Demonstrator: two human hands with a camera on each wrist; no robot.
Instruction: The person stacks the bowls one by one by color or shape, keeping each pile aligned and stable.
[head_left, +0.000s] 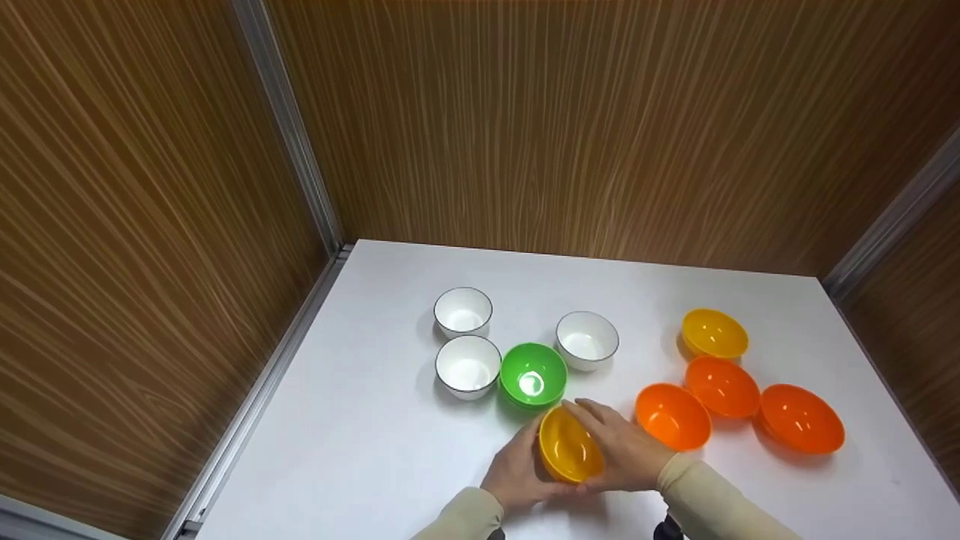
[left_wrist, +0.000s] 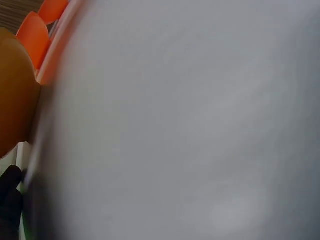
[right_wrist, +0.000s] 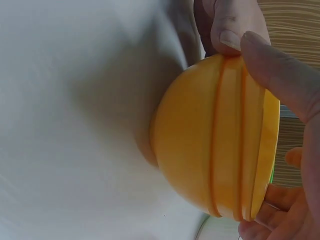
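Both hands hold a nested stack of yellow bowls [head_left: 564, 450] near the table's front, tilted in the head view. My left hand [head_left: 517, 471] grips the stack's left side. From the right, my right hand [head_left: 628, 451] reaches over the rim with fingers and thumb. In the right wrist view, layered rims show on the yellow bowls [right_wrist: 192, 135], and the two thumbs meet near the top rim. The left wrist view catches only the outer side of the yellow bowls [left_wrist: 15, 95] and a dark part of a hand [left_wrist: 10, 197].
Just behind stands a green bowl stack [head_left: 532, 364], beside a white bowl [head_left: 468, 367]; more white bowls [head_left: 463, 311] [head_left: 587, 339] stand farther back. Orange bowls [head_left: 673, 418] [head_left: 722, 386] [head_left: 801, 420] cluster at right, below another yellow bowl [head_left: 714, 334]. Wood-grain panels [head_left: 525, 127] enclose the white table [head_left: 360, 450].
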